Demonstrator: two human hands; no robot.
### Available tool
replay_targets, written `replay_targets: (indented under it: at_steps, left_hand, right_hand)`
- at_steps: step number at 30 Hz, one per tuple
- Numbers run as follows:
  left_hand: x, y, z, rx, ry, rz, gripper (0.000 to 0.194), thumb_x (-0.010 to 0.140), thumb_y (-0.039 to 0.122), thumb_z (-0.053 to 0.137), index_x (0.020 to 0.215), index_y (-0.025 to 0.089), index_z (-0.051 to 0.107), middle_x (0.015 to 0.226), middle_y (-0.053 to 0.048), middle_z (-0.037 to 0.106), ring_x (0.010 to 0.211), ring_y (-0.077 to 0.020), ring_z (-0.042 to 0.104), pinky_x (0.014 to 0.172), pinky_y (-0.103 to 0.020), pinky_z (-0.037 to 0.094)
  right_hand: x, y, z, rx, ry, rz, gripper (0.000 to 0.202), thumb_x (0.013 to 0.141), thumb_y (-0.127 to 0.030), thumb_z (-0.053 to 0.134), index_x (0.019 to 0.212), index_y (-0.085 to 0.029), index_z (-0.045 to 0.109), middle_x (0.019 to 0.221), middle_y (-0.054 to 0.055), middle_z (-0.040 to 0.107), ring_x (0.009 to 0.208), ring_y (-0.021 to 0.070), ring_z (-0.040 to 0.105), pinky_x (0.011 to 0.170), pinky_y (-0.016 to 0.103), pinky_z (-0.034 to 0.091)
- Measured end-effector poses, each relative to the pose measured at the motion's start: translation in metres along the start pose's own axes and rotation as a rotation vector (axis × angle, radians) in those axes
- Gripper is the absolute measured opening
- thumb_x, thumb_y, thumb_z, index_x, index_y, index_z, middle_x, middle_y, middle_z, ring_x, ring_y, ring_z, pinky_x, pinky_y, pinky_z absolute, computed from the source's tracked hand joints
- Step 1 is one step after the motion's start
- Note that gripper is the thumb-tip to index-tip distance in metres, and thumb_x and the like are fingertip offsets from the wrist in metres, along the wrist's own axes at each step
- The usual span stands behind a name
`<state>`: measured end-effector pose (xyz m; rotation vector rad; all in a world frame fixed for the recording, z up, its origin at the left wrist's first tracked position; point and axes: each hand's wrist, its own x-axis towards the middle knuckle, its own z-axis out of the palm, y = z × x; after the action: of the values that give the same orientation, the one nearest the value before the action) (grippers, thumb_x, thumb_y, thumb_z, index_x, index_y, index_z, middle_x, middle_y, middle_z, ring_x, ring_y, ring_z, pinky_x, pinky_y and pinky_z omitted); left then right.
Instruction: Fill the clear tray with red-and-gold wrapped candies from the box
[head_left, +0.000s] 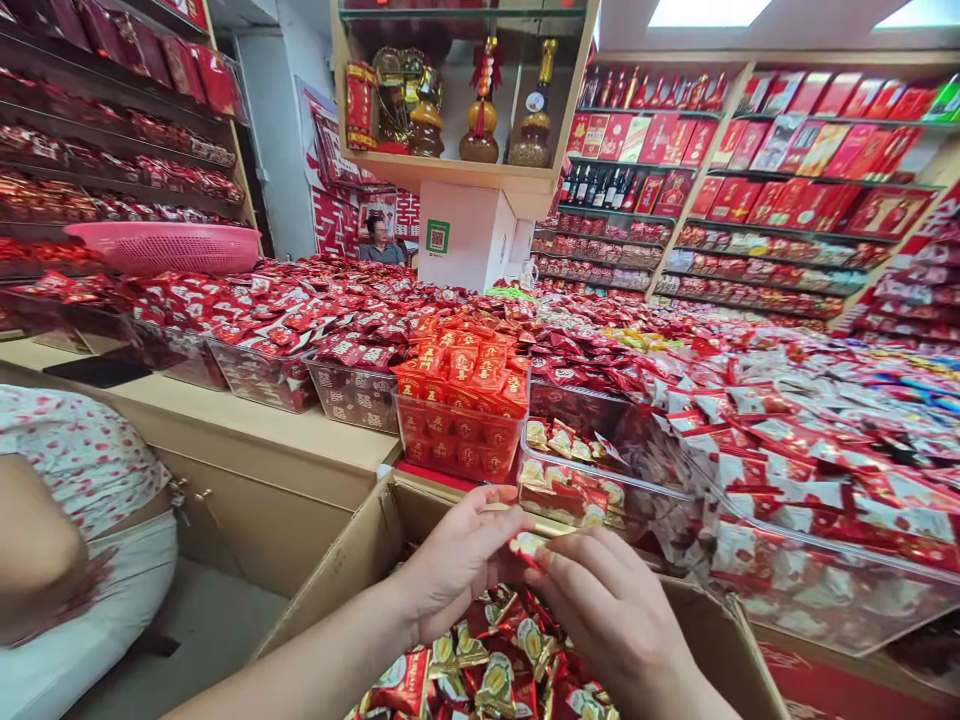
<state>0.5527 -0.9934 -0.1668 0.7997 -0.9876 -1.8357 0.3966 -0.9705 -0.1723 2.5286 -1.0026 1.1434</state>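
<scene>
Above an open cardboard box (319,570), my two hands meet around a small red, white and gold wrapped candy (527,545). My right hand (611,595) pinches it from the right, its fingers curled over the wrapper. At the candy's left end, my left hand (457,560) is closed with thumb and forefinger; its other fingers are partly hidden. Many more red and gold wrapped candies (495,680) fill the box below. Just beyond the box stands a clear plastic bin (637,490) with similar gold and red candies inside.
A bin of bright red packets (461,430) stands behind the box, among several clear bins of red sweets. A pink basket (169,248) rests on the sweets at left. Close on my left sits a person (75,520). Shelves of boxes and bottles (645,135) line the back.
</scene>
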Motion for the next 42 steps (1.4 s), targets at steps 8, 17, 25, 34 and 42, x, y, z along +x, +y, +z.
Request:
replay_targets:
  at_steps: [8,17,25,34,42]
  left_hand:
    - [-0.003,0.012,0.000,0.143,0.064,0.175,0.032,0.077,0.030,0.049,0.107,0.024,0.039,0.106,-0.006,0.048,0.084,-0.0134,0.052,0.066,-0.025,0.043]
    - [0.006,-0.004,-0.007,0.292,-0.038,0.043,0.023,0.071,0.020,0.051,0.092,0.016,0.044,0.078,-0.002,0.056,0.063,-0.0103,0.056,0.059,-0.023,0.039]
    - [0.006,-0.011,-0.013,0.399,-0.129,-0.031,0.019,0.067,0.016,0.048,0.086,0.016,0.047,0.069,0.000,0.054,0.062,-0.0100,0.053,0.055,-0.022,0.036]
    - [0.008,-0.016,-0.017,0.558,-0.183,-0.084,0.021,0.067,0.023,0.049,0.087,0.016,0.052,0.065,0.001,0.052,0.061,-0.0103,0.048,0.058,-0.023,0.038]
    - [0.007,-0.018,-0.019,0.729,-0.178,-0.047,0.021,0.066,0.024,0.049,0.084,0.017,0.057,0.067,0.001,0.054,0.061,-0.0104,0.048,0.056,-0.021,0.039]
  right_hand:
    - [0.024,0.013,-0.025,-0.124,-0.039,-0.127,0.015,0.078,-0.015,0.046,0.091,-0.016,0.053,0.084,0.007,0.058,0.076,0.0154,0.051,0.067,0.030,0.041]
    - [0.091,0.151,0.002,-0.613,-0.621,0.372,0.012,0.072,-0.018,0.046,0.078,-0.014,0.055,0.079,0.010,0.060,0.074,0.0180,0.055,0.061,0.025,0.036]
    - [0.080,0.189,0.034,-0.521,-0.937,0.431,0.018,0.061,-0.021,0.058,0.077,-0.012,0.061,0.078,0.009,0.064,0.073,0.0188,0.057,0.059,0.024,0.038]
    - [0.093,0.197,0.033,-0.393,-0.896,0.501,0.022,0.064,-0.027,0.055,0.081,-0.015,0.062,0.081,0.005,0.064,0.074,0.0166,0.056,0.062,0.022,0.038]
    - [0.093,0.188,0.046,-0.467,-0.941,0.391,0.027,0.059,-0.022,0.059,0.084,-0.015,0.060,0.083,0.008,0.063,0.076,0.0206,0.057,0.060,0.025,0.038]
